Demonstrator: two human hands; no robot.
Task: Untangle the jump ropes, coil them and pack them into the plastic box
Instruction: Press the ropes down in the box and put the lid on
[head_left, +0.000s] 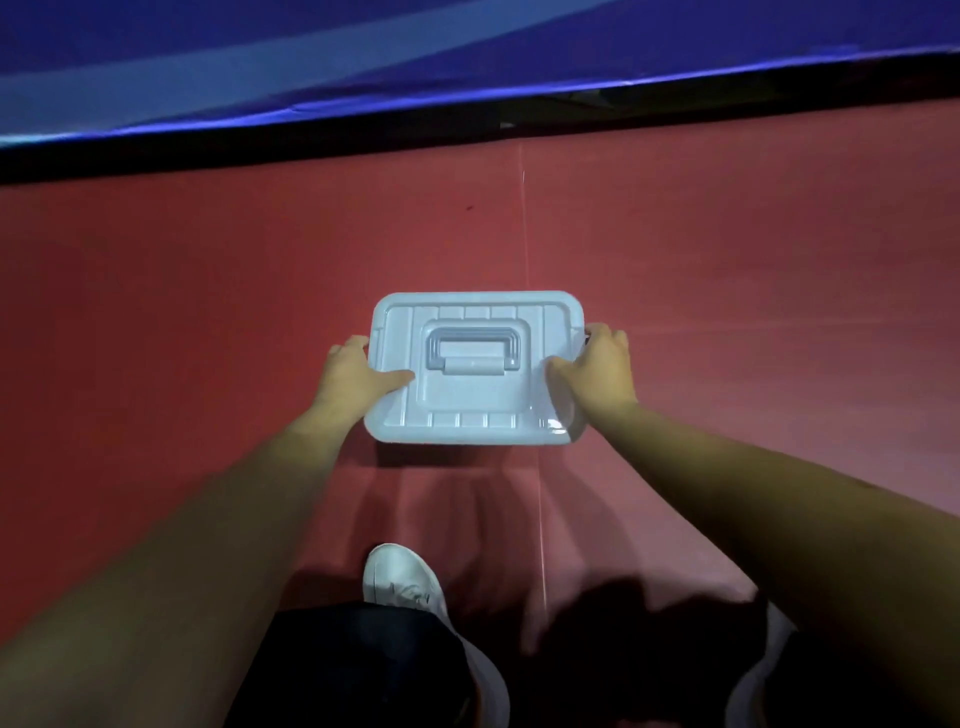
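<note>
Closed box (483, 318) mid-frame on red floor (208, 312), left hand (358, 371) gripping its left edge, right hand (597, 364) its right, thumbs on top; white shoe (400, 577) below.

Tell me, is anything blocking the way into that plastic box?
Yes: the white lid is on the plastic box, covering its opening. The left hand and right hand grip its ends, thumbs on the lid. No jump ropes show.

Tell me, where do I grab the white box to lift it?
Probably the handle in the middle of the lid, from above: it lies flat in a recess. Or clasp both short ends, like the left hand and right hand now.
</note>
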